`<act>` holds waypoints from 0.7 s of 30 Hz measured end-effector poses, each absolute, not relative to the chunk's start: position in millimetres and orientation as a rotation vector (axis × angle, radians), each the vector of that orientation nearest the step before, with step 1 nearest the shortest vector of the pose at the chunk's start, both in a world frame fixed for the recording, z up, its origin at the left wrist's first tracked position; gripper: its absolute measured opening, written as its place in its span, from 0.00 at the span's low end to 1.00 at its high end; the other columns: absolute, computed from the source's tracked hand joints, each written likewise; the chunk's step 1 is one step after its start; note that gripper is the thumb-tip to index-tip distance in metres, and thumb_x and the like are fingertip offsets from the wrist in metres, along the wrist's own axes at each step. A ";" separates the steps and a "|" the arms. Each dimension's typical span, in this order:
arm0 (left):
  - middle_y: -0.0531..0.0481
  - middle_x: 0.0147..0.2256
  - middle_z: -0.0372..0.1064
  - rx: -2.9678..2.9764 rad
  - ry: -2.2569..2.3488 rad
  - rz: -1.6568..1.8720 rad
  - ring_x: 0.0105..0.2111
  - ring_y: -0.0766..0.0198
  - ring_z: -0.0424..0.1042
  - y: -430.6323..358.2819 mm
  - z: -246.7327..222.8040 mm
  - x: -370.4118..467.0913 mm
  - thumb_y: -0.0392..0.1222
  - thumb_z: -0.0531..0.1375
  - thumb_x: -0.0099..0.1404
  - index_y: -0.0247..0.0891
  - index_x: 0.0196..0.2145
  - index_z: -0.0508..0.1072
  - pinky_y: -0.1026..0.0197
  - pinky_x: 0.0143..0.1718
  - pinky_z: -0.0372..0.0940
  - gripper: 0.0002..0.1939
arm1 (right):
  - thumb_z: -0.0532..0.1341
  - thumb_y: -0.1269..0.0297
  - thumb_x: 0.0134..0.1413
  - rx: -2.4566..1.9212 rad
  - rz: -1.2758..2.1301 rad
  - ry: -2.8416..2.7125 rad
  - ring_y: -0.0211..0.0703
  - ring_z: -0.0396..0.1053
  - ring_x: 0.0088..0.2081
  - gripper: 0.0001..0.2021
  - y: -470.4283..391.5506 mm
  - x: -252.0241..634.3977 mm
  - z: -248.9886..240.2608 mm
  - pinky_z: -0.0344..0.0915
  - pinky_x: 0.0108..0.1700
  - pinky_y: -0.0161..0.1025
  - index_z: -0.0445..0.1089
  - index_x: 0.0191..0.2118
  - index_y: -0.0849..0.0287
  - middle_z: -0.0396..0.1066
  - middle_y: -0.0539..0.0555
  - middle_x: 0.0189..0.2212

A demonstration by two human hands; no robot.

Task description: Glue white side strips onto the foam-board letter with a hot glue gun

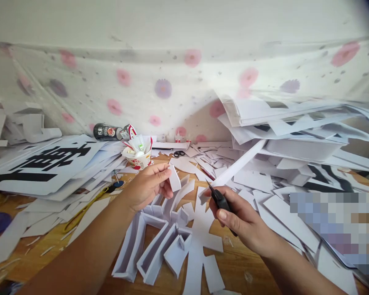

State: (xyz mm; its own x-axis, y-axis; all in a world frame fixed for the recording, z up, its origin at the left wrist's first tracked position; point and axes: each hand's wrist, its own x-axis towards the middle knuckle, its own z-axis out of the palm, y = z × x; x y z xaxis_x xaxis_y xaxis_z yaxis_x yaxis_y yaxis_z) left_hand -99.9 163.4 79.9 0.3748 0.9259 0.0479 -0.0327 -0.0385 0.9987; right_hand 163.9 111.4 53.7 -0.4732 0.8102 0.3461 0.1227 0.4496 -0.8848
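My left hand (150,184) pinches a small white strip of board (174,178) between thumb and fingers, raised over the table. In my right hand (244,221) is a black-handled craft knife (220,200), its pointed blade tilted up to the left, apart from the strip. Below my hands stands a white hollow character form (152,221) with upright walls. Right beside it lies a flat white cutout (199,229), partly hidden by my right hand. A small pale piece (204,197) shows near my right fingertips; whether they touch it I cannot tell.
Yellow-handled scissors (80,215) lie at left, near sheets printed with a black character (52,162). A paper tub (138,157), dark can (106,132) and small black scissors (178,154) are farther back. White boards (283,119) are stacked at right; offcuts litter the wooden table (246,266).
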 end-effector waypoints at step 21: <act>0.56 0.22 0.67 0.883 0.786 1.139 0.19 0.67 0.64 172.6 49.8 -112.8 0.41 0.70 0.48 0.42 0.29 0.75 0.67 0.16 0.63 0.10 | 0.62 0.59 0.55 -1.536 0.162 -2.203 0.43 0.71 0.28 0.13 93.9 145.2 85.7 0.61 0.31 0.36 0.71 0.46 0.56 0.76 0.52 0.29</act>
State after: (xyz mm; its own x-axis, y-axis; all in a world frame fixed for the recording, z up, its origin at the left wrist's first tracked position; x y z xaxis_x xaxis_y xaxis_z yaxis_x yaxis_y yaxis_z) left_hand -112.8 172.6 49.8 0.2390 0.9679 -0.0777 -0.4162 0.1744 0.8924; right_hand 145.2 93.9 85.7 -0.2806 0.9144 0.2919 0.8618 0.3739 -0.3428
